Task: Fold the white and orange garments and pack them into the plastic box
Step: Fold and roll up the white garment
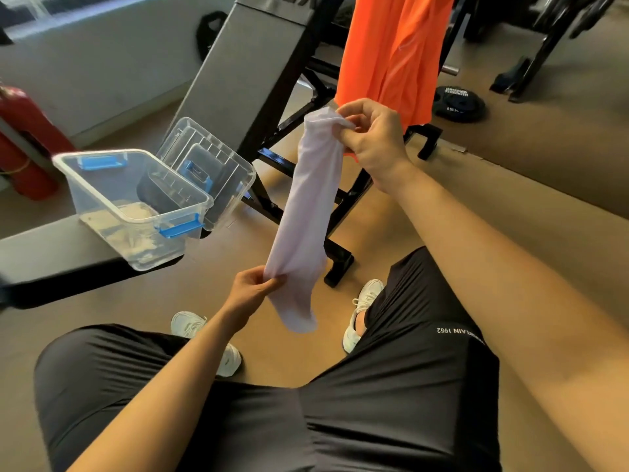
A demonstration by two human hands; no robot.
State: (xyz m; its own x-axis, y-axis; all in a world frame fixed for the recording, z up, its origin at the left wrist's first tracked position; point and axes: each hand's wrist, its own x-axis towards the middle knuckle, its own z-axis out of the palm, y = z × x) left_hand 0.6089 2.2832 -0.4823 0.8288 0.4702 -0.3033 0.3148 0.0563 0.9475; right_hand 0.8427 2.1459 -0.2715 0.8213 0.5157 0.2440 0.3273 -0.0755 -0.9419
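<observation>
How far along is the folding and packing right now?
Done: the plastic box sits open on the bench, something pale already inside. In hand: the white garment stretched between right hand and left hand, not yet folded. Left: the orange garment still hangs on the equipment.

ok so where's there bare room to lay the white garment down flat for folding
The dark bench is bare on the strip nearer the camera, left of and in front of the plastic box. Its far end is crowded by the box and the lid leaning behind it. The box floor holds only something pale. Both hands, left and right, hold the white garment.
</observation>
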